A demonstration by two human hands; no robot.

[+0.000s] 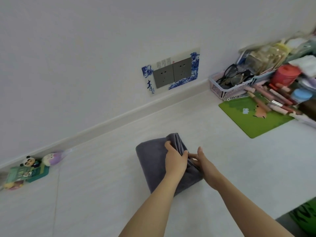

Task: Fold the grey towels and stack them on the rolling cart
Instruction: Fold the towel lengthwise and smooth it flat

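Observation:
A folded grey towel lies on the white tabletop near the middle of the head view. My left hand lies on its right part, fingers curled over the layered right edge and gripping it. My right hand is at the same edge just to the right, its fingers reaching into the folds; whether they pinch the cloth is hidden. No rolling cart is in view.
A green mat lies at the right, with a pink basket and cluttered cosmetics behind it. Small toys sit by the wall at the left. A wall socket plate is behind the table.

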